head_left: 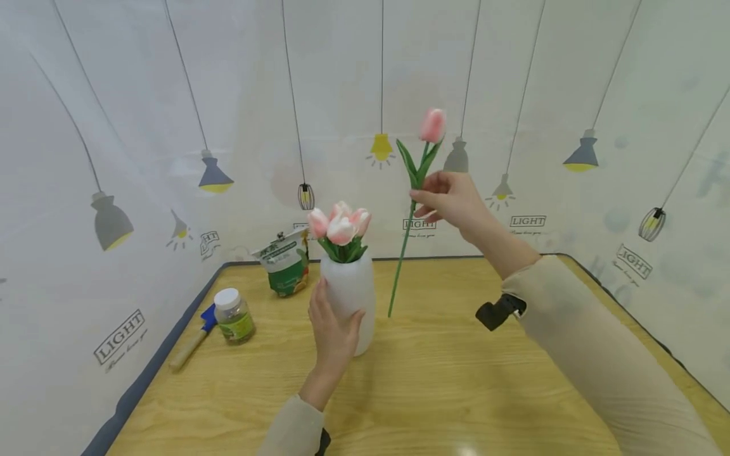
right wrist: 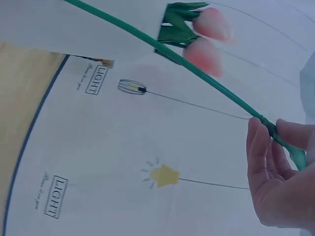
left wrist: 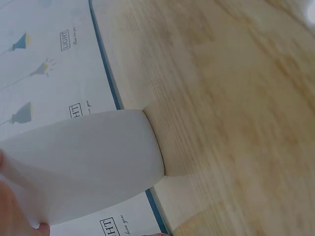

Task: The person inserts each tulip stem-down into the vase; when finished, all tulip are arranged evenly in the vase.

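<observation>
A white vase [head_left: 352, 285] stands upright on the wooden table, with several pink-and-white tulips [head_left: 341, 229] bunched in its mouth. My left hand [head_left: 333, 335] grips the vase from the near side, thumb on the right and fingers on the left. In the left wrist view the vase [left wrist: 93, 162] fills much of the left half, its base on the table. Up and to the right of it, my right hand [head_left: 453, 199] pinches a single pink tulip [head_left: 433, 125] just below its leaves. The stem [right wrist: 206, 78] hangs down, its lower end apart from the vase.
Behind the vase to the left stands a green-and-white pouch [head_left: 288, 269]. A white-lidded jar [head_left: 234, 316] is at the left, beside a small blue shovel [head_left: 196, 342] with a wooden handle. A lamp-printed sheet [head_left: 342, 82] surrounds the table [head_left: 445, 392].
</observation>
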Motion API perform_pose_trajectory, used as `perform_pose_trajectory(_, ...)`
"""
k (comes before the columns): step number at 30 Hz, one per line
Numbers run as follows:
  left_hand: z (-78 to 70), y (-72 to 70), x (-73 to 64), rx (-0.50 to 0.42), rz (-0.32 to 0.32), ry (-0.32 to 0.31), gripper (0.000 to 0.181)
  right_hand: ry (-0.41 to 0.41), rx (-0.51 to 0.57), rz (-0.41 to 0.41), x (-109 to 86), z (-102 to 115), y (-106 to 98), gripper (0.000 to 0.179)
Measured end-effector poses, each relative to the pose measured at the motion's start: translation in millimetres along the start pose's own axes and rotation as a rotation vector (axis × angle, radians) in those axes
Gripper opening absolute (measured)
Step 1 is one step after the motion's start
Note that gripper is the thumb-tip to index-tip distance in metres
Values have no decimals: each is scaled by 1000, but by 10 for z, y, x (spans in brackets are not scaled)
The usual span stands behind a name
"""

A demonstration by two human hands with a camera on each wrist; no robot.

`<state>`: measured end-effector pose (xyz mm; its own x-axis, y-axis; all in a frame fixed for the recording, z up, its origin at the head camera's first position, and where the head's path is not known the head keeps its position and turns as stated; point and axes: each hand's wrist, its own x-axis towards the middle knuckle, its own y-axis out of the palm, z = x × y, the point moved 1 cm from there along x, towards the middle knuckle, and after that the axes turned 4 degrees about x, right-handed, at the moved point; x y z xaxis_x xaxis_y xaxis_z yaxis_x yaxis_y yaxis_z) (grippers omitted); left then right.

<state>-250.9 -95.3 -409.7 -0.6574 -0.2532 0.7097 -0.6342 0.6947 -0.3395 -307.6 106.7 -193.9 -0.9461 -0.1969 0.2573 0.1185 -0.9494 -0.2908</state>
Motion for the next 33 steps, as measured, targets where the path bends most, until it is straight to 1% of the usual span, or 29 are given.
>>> perform_pose_trajectory(3, 5, 7, 5, 9, -7, -1, 91, -56, 21, -16, 10, 279, 66, 24)
perform_pose_trajectory(7, 21, 18, 6, 18, -17, 14, 92, -117, 76, -39, 7, 535, 121, 20)
perform_pose_trajectory(11, 22, 6, 8, 14, -19, 28, 92, -185, 145, -55, 21, 672, 153, 17)
perform_pose_trajectory(14, 16, -2, 2, 11, -27, 33, 92, -218, 165, -62, 30, 732, 169, 16)
perform_pose_trajectory(18, 13, -4, -15, 10, -41, 29, 93, -213, 132, -60, 34, 758, 190, 16)
perform_pose_trajectory(21, 14, -3, -24, 13, -36, 25, 93, -212, 101, -58, 36, 750, 194, 16)
perform_pose_trajectory(25, 17, -7, -28, 8, -28, 31, 93, -234, 67, -44, 34, 721, 218, 15)
perform_pose_trajectory(29, 19, -10, -34, 7, -33, 37, 93, -253, 39, -6, 30, 642, 297, 15)
perform_pose_trajectory(31, 14, -10, -33, 9, -34, 38, 93, -258, 6, 21, 30, 574, 353, 15)
perform_pose_trajectory(33, 11, -11, -31, 11, -41, 44, 93, -247, -36, 56, 30, 482, 418, 16)
